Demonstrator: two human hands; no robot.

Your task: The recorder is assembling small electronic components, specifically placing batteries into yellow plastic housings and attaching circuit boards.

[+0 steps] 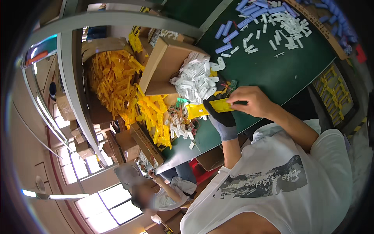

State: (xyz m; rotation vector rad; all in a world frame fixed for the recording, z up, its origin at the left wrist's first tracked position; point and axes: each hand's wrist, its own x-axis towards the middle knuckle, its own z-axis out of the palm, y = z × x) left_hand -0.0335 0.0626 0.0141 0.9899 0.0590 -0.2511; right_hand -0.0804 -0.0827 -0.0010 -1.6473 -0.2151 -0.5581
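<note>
A long yellow plastic casing (198, 110) is held level over the near edge of the green table. My left hand (223, 121), in a grey glove with black fingers, is closed around its middle. The bare right hand (252, 102) pinches the casing's right end between thumb and fingers; a small dark gap or part shows there, too small to name. Just beyond the hands lies a small green circuit board (233, 83) with wires. White plastic parts (194, 80) are heaped by an open cardboard box (165, 58), left of the hands.
Yellow casings fill a large carton (111, 80) and spill onto the table (269, 74). Wires and white pieces (181, 121) lie nearer. Blue cylinders (231, 36) and small white parts (290, 27) are scattered at the back. A tray of yellow pieces (333, 93) stands right. Another person (171, 191) sits lower left.
</note>
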